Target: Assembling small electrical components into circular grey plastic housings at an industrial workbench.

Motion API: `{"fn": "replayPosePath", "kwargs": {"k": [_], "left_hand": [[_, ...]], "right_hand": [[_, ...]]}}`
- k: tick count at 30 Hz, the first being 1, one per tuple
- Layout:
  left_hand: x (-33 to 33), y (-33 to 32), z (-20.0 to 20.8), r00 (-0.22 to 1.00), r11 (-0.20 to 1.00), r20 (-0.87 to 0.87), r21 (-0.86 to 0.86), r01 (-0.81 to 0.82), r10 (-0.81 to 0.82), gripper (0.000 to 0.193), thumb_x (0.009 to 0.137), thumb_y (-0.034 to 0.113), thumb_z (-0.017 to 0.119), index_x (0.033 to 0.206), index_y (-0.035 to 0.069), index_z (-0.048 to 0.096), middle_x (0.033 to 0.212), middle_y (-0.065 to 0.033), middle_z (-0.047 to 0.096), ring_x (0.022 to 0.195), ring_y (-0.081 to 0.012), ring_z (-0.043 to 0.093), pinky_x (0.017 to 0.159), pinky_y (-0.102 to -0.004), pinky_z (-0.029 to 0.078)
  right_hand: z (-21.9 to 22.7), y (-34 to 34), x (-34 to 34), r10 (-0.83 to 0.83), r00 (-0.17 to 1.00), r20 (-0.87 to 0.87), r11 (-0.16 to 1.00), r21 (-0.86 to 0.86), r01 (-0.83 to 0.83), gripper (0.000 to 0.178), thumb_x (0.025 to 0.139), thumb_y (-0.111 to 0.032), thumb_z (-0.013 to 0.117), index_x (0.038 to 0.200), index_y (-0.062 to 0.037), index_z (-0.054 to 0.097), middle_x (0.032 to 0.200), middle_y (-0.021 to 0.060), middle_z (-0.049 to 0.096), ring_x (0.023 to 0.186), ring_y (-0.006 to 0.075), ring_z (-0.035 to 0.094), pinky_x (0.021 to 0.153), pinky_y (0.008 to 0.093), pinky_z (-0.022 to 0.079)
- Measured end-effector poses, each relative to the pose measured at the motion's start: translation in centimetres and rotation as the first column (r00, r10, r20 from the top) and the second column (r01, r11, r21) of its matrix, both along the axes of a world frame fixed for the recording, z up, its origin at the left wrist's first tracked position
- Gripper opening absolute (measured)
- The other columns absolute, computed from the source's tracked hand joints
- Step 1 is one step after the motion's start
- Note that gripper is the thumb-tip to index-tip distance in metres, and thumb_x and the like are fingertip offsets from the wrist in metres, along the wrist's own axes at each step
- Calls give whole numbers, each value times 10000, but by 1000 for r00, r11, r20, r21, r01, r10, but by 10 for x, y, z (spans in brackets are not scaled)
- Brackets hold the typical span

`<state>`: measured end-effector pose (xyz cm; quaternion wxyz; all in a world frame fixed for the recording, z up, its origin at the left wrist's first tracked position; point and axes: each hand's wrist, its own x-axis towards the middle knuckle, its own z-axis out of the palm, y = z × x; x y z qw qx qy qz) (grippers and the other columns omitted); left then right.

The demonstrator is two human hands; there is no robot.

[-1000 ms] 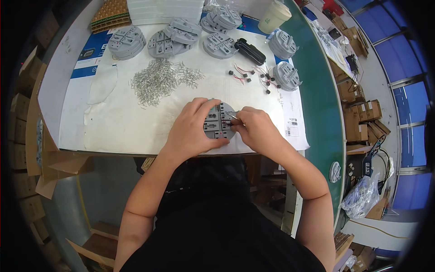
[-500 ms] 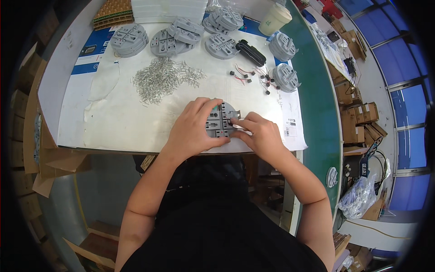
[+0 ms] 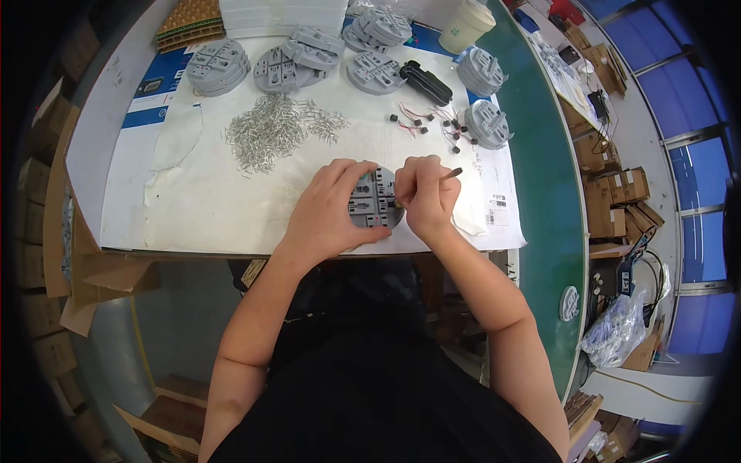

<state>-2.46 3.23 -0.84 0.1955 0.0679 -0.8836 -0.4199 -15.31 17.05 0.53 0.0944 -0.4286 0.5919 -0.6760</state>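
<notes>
At the near edge of the table, my left hand (image 3: 326,207) is curled round the left side of a round grey plastic disc (image 3: 369,207), thumb below and fingers above. The disc lies face up, showing compartments with small black and metal parts. Over its right side is my right hand (image 3: 427,193), closed on a slim tool (image 3: 453,174) whose brownish end sticks out past the fingers. Its working end and the exact kind of tool are hidden by the hand.
Behind my hands lies a heap of small silver metal pins (image 3: 272,131). Black parts with red wires (image 3: 417,122) are scattered to its right. Stacks of similar grey discs (image 3: 218,68), a black elongated object (image 3: 427,83) and a whitish lidded cup (image 3: 466,26) stand farther back.
My right hand has turned upright and closed more tightly over the disc's right side; the brownish tool end now shows above it. My left hand stays on the disc.
</notes>
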Motion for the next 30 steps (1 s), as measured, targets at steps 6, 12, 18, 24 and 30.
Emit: {"fn": "replayPosePath", "kwargs": {"k": [6, 12, 18, 24, 30], "left_hand": [[-1, -6, 4, 995, 1000, -100, -11, -8, 7, 711, 711, 281, 924, 1338, 103, 641, 1275, -109, 614, 1179, -322, 626, 1008, -411, 521], [23, -32, 3, 983, 977, -176, 212, -13, 51, 376, 877, 115, 801, 1241, 59, 721, 1074, -123, 708, 1026, -299, 697, 912, -360, 549], [27, -33, 1, 992, 990, -91, 121, -76, 87, 384, 893, 113, 797, 1266, 54, 724, 1052, -126, 725, 998, -285, 697, 868, -354, 554], [9, -7, 2, 974, 992, -188, -4, -130, 127, 387, 885, 132, 813, 1253, 48, 732, 1095, -127, 735, 1004, -273, 697, 829, -355, 561], [11, -14, -2, 987, 993, -125, 66, -95, 103, 363, 897, 114, 797, 1248, 48, 732, 1049, -122, 740, 941, -277, 702, 820, -358, 566]], "right_hand": [[14, 10, -10, 165, 958, 237, 985, -95, -146, 511, 1159, -349, 422, 785, -10, 500, 657, 54, 482, 520, 126, 419, 482, 274, 342], [62, 38, -35, -72, 995, -71, 834, 542, 99, 320, 1033, -283, 700, 940, 23, 690, 794, 95, 676, 565, 166, 540, 547, 281, 429], [33, 3, -73, 106, 916, -388, 773, 611, 169, 179, 914, -167, 783, 1005, -13, 771, 897, 129, 748, 703, 236, 668, 660, 338, 520], [17, -83, -79, 248, 915, -317, 653, 753, 84, 207, 839, -181, 802, 990, -39, 782, 942, 144, 764, 876, 295, 735, 785, 395, 564], [5, -114, -88, 196, 892, -407, 597, 771, 221, 171, 867, -186, 735, 997, -88, 787, 973, 161, 779, 944, 357, 750, 843, 455, 588]]}}
